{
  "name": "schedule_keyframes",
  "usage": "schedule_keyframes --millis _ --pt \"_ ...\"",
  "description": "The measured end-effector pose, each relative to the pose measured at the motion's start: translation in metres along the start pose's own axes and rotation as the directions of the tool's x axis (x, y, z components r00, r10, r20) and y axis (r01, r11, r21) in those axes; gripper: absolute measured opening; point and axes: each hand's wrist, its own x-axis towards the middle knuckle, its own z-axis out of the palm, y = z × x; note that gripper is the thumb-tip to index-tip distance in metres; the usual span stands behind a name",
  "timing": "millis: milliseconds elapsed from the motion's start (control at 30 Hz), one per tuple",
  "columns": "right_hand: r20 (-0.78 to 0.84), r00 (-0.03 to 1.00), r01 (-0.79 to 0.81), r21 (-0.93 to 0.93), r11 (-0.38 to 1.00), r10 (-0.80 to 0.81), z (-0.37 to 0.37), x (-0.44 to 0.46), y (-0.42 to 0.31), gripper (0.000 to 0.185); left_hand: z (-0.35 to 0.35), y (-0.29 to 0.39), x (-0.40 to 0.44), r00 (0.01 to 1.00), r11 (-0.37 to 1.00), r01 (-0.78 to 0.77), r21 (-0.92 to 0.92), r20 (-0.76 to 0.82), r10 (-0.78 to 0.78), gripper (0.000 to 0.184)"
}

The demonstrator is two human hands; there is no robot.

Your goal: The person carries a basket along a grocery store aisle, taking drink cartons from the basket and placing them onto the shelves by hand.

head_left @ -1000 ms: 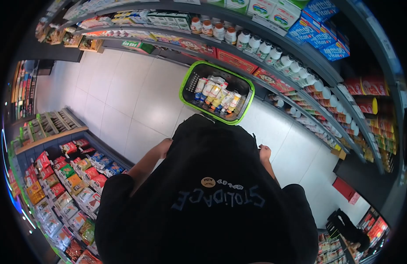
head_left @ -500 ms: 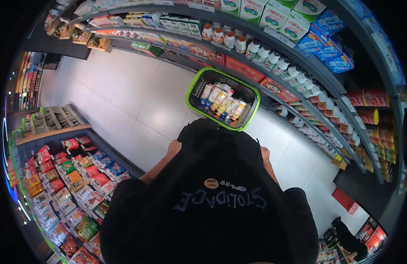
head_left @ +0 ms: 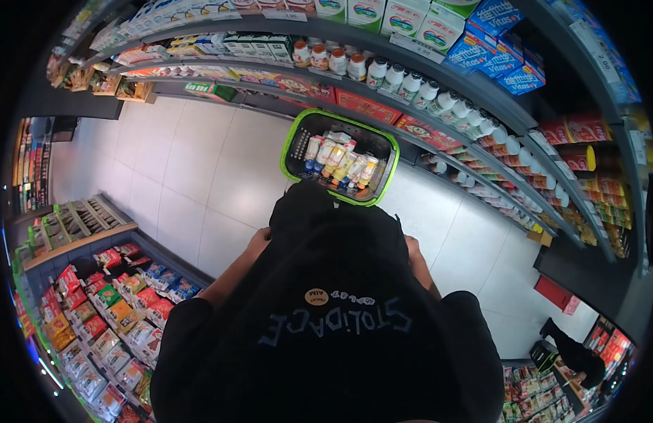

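Note:
My left hand (head_left: 259, 242) rests beside the left side of my dark clothing, its fingers mostly hidden against the cloth. On the other side, my right hand (head_left: 412, 248) is likewise close against the clothing, with the fingers too hidden to read. In front of my legs, a black shopping basket (head_left: 293, 150) with a bright green rim sits on the floor. Inside it lie several small bottles (head_left: 338, 163) with white and yellow bodies, some with blue or orange ends. Neither hand touches the basket.
Curved-looking shelves (head_left: 326, 79) ahead and right carry white bottles (head_left: 409, 86), cartons and blue Vitasoy packs (head_left: 486, 51). At left, a low display bin (head_left: 147, 243) holds bagged snacks (head_left: 101, 310). Pale floor tiles (head_left: 221, 162) lie between. Another person (head_left: 579, 359) stands at lower right.
My view has shifted slightly, so the basket and shelves sit farther left in the picture. Both hands stay by my clothing, and the bottles remain in the basket.

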Motion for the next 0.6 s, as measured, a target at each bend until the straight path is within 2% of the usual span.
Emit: schedule_keyframes --millis 67,100,133,167,200,233,267,300,333,367,433,467,533,567,600 --pt "0.010 0.997 -0.073 0.070 0.995 0.073 0.000 -0.004 -0.015 0.038 -0.010 0.001 -0.006 0.984 0.919 -0.024 0.393 -0.152 0.091 0.042" --pt "0.018 0.990 -0.142 0.134 0.981 0.140 0.000 -0.006 -0.018 0.039 -0.020 -0.005 -0.005 0.986 0.917 -0.022 0.398 -0.141 0.085 0.042" --pt "0.050 0.994 0.105 -0.342 0.934 -0.094 -0.003 -0.006 -0.023 0.037 -0.034 -0.014 0.000 0.999 0.961 -0.028 0.274 -0.029 0.037 0.042" --pt "0.039 0.995 0.100 -0.348 0.932 -0.092 -0.004 -0.008 -0.021 0.037 -0.045 -0.018 0.007 0.996 0.990 -0.024 0.142 0.088 0.011 0.041" --pt "0.078 0.964 0.258 -0.483 0.836 -0.253 -0.002 -0.005 -0.012 0.035 -0.053 -0.007 0.007 0.983 0.990 -0.037 0.139 0.181 0.012 0.042" --pt "0.142 0.907 0.397 -0.600 0.694 -0.396 -0.001 0.000 -0.003 0.034 -0.057 -0.003 0.015 0.982 0.990 -0.052 0.134 0.188 0.026 0.042" --pt "0.133 0.908 0.391 -0.610 0.690 -0.397 0.000 0.010 0.010 0.034 -0.061 0.002 0.023 0.961 0.996 0.037 0.083 0.269 -0.058 0.042" --pt "0.029 0.960 0.273 -0.319 0.908 -0.278 0.006 0.017 0.025 0.033 -0.068 0.004 0.029 0.925 0.990 0.137 0.044 0.352 -0.144 0.042" --pt "-0.026 0.992 0.124 0.027 0.992 -0.124 0.012 0.017 0.030 0.033 -0.079 -0.038 0.068 0.913 0.991 0.060 0.120 0.396 -0.103 0.043" --pt "-0.034 0.993 0.117 0.027 0.993 -0.116 0.019 0.011 0.020 0.033 -0.076 -0.018 0.055 0.908 0.991 0.059 0.122 0.406 -0.104 0.043" --pt "-0.177 0.968 -0.149 0.164 0.975 0.178 0.021 0.001 -0.021 0.033 -0.052 0.059 0.016 0.912 0.963 -0.270 0.010 0.323 0.253 0.046" --pt "-0.112 0.984 -0.137 0.017 0.990 0.138 0.022 -0.005 -0.027 0.042 -0.057 0.055 0.017 0.908 0.961 -0.276 -0.004 0.328 0.262 0.046" --pt "-0.101 0.988 -0.115 -0.007 0.993 0.114 0.028 -0.010 -0.042 0.041 -0.077 0.036 0.017 0.990 0.975 -0.016 0.222 0.140 -0.016 0.050" --pt "-0.085 0.992 -0.092 -0.015 0.996 0.090 0.037 -0.010 -0.044 0.041 -0.089 0.008 0.030 0.990 0.976 -0.016 0.219 0.143 -0.015 0.050" --pt "-0.070 0.995 -0.068 -0.022 0.997 0.067 0.046 -0.008 -0.044 0.041 -0.100 -0.034 0.055 0.969 0.989 -0.128 0.075 0.220 0.109 0.051"
